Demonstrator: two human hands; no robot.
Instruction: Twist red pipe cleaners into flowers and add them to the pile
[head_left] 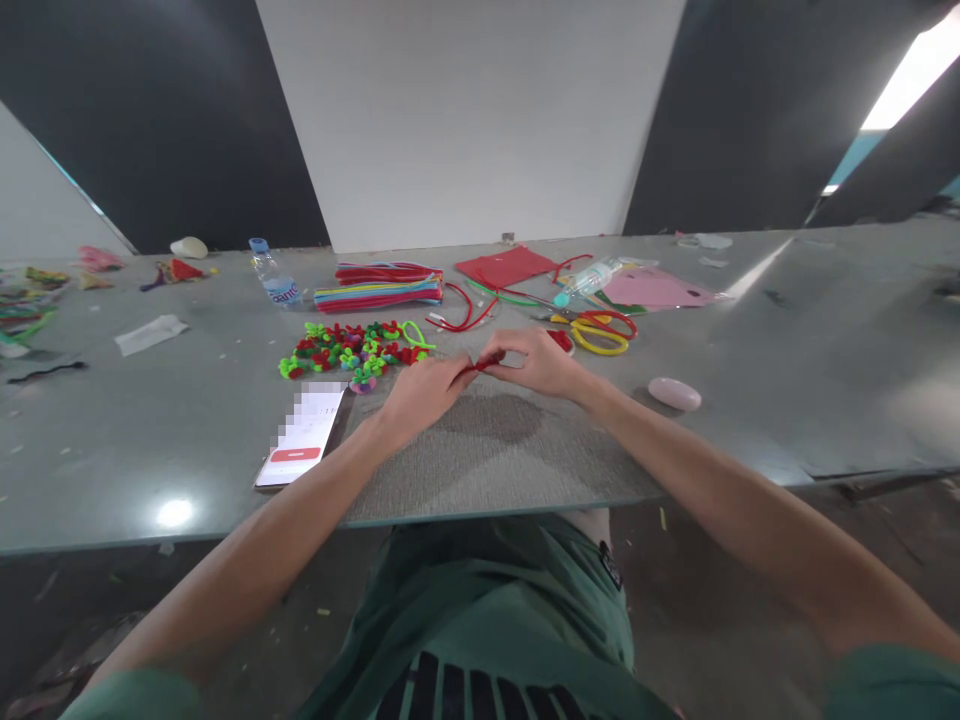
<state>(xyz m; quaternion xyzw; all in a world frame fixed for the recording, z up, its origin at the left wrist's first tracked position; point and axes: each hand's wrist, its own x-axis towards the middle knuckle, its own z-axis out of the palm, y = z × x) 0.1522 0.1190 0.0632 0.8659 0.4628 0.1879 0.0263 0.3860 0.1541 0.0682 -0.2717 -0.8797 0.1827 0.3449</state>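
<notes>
My left hand (421, 388) and my right hand (537, 362) meet over the grey table (150, 440), fingers pinched together on a short red pipe cleaner (487, 362) held between them. Just beyond my left hand lies a heap of small twisted pipe-cleaner pieces (349, 350) in green, red and purple. Farther back is a bundle of straight coloured pipe cleaners (381, 285). Loose red pipe cleaners (463, 315) curl beside it.
A phone (304, 436) lies left of my left forearm. Yellow and red scissors (600, 330), a red sheet (504, 266), a pink sheet (652, 288) and a small bottle (589, 282) sit behind my right hand. A water bottle (274, 275) and a pink oval object (674, 393) are nearby.
</notes>
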